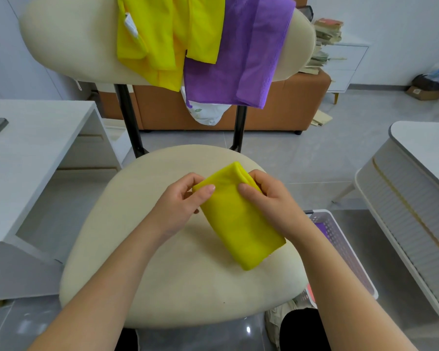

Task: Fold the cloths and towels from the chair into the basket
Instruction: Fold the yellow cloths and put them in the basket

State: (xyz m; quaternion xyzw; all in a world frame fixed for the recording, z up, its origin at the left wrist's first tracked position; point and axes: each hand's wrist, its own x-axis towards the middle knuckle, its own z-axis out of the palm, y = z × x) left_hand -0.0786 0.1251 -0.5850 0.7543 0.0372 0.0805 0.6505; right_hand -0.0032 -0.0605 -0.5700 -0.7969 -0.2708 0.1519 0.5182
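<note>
Yellow cloth [238, 224]: folded to a narrow oblong and lying diagonally on the chair seat [183, 287]. Far end held between both hands, near end flat toward the right edge of the seat.

Left hand [180, 206]: pinching the far left corner of the cloth. Thumb on top, fingers [190, 178] curled behind the edge. Narrow hold, closed on fabric.

Right hand [271, 201]: gripping the far right edge of the cloth. Thumb pressed on the upper face, other fingers wrapped round the folded edge. Narrow hold, closed on fabric.

Over the chair backrest [74, 41]: more yellow cloths [162, 34], draped in overlapping layers, with a white label at the left. Just beside them on the right, partly overlapped, a purple towel [243, 59] hanging lower. Below the purple towel, a white patterned cloth [208, 115] hanging between the black backrest posts.

On the floor just right of the seat: white perforated basket [340, 239], partly hidden by the right forearm and the seat edge. Inside, something purple [321, 228] at the far end and something red [311, 295] at the near end; type of neither discernible.

Left of the chair: white bench [36, 138]. Behind the chair: orange-brown sofa [276, 105], then a stack of books [327, 34] next to a white drawer unit [345, 64]. Far right, on the floor: cardboard box [426, 92].
</note>
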